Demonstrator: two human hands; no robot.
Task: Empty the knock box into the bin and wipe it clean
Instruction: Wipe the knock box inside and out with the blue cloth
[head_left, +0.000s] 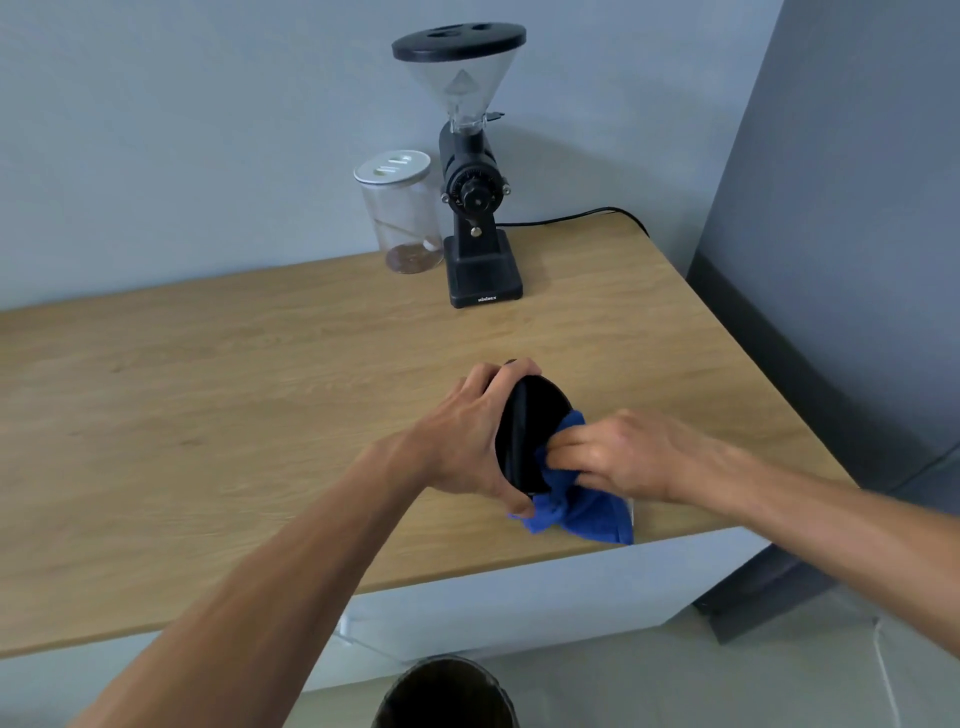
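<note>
Knock box (524, 431) tilted in left hand (467, 441), right hand (618, 457) pressing cloth (576, 509) (blue) inside

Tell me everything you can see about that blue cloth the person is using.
The blue cloth looks soft and fluffy, like a small towel, and it is crumpled rather than folded. The right hand presses one bunched part into the open mouth of the black knock box, which the left hand holds tipped on its side. The rest of the cloth trails below the box and spreads on the wooden countertop, close to its front edge. Whether it is damp or stained cannot be told.
</note>
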